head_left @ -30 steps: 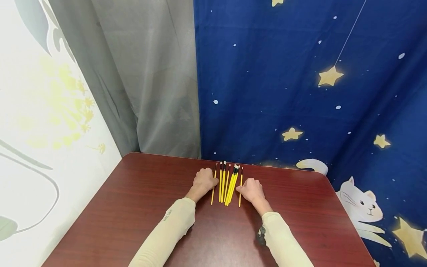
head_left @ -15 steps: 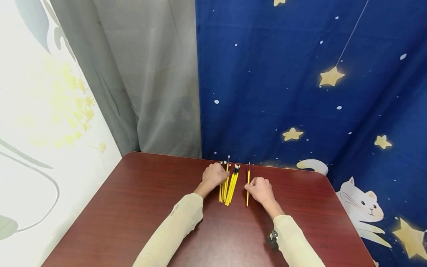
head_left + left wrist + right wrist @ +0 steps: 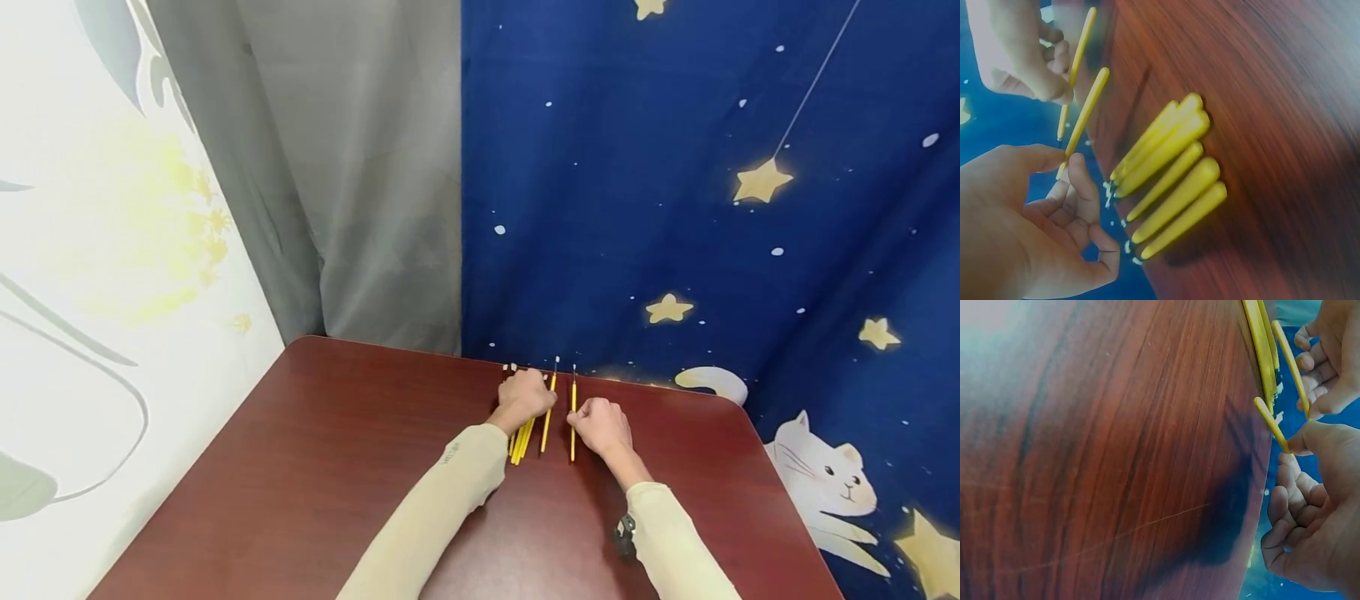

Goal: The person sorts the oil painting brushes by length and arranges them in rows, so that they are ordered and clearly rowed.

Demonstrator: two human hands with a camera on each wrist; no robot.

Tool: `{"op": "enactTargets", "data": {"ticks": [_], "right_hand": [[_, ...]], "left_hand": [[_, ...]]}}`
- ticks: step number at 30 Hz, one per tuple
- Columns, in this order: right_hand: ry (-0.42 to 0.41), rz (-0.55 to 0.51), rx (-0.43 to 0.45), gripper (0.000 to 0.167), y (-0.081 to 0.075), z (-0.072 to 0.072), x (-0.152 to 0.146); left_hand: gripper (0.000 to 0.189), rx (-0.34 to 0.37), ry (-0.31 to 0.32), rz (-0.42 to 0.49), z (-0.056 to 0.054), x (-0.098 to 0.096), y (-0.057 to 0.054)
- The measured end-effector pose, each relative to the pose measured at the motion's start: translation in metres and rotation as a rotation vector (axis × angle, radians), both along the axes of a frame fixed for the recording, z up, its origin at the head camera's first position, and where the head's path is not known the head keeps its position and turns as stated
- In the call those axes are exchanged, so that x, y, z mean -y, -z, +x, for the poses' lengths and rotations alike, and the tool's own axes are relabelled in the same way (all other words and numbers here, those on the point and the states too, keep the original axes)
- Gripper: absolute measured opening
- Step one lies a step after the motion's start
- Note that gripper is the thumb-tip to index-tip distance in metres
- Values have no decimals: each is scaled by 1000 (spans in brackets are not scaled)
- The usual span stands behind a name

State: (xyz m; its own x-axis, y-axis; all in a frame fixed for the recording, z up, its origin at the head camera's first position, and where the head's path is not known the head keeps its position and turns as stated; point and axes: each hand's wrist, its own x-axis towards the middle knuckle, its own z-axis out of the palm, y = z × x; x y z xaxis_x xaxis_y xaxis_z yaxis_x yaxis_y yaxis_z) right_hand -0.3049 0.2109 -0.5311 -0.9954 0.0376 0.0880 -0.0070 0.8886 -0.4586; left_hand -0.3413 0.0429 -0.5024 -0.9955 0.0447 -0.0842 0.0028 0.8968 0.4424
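Observation:
My left hand (image 3: 527,393) pinches a yellow-handled paintbrush (image 3: 547,429) between thumb and forefinger. That paintbrush (image 3: 1090,109) hangs with its handle end toward me and its tip pointing away, above the table. To its right, my right hand (image 3: 602,423) pinches a second paintbrush (image 3: 573,437) close to parallel with the first; in the right wrist view this paintbrush (image 3: 1270,425) shows above its own shadow. Several more yellow paintbrushes (image 3: 1169,162) lie side by side on the table, under and beside my left hand, which hides most of them in the head view.
The dark red wooden table (image 3: 360,467) has its far edge just beyond the brush tips. Behind it hang a grey curtain (image 3: 375,183) and a blue curtain with stars (image 3: 600,208). A dark wrist device (image 3: 625,533) sits at the right sleeve.
My left hand has moved right from the left side of the brushes, across them, now carrying a brush. My right hand has lifted the rightmost brush and shifted slightly right.

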Motion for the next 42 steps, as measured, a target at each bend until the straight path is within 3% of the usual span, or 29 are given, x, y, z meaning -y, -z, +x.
{"op": "enactTargets", "data": {"ticks": [6,15,22,30,34,42], "right_hand": [[19,7,28,32,1,0,-8],[22,46,64,34,5,-4,-16],[24,63,60,37,-3,-9,-28],[-3,99,70,40,1,-15,-20],[-7,100,50,40,1,-17,-13],[-14,97,109,33,10,-13,-13]], "left_hand": [[35,11,2,-56,-1,-23,3],[26,36,-23,-177,-12,-50,12],[34,14,-6,-249,-21,-74,7],[35,22,-15,-317,-23,-74,9],[33,10,-32,-310,-23,-71,10],[38,55,-64,-263,-14,-75,23]]}}
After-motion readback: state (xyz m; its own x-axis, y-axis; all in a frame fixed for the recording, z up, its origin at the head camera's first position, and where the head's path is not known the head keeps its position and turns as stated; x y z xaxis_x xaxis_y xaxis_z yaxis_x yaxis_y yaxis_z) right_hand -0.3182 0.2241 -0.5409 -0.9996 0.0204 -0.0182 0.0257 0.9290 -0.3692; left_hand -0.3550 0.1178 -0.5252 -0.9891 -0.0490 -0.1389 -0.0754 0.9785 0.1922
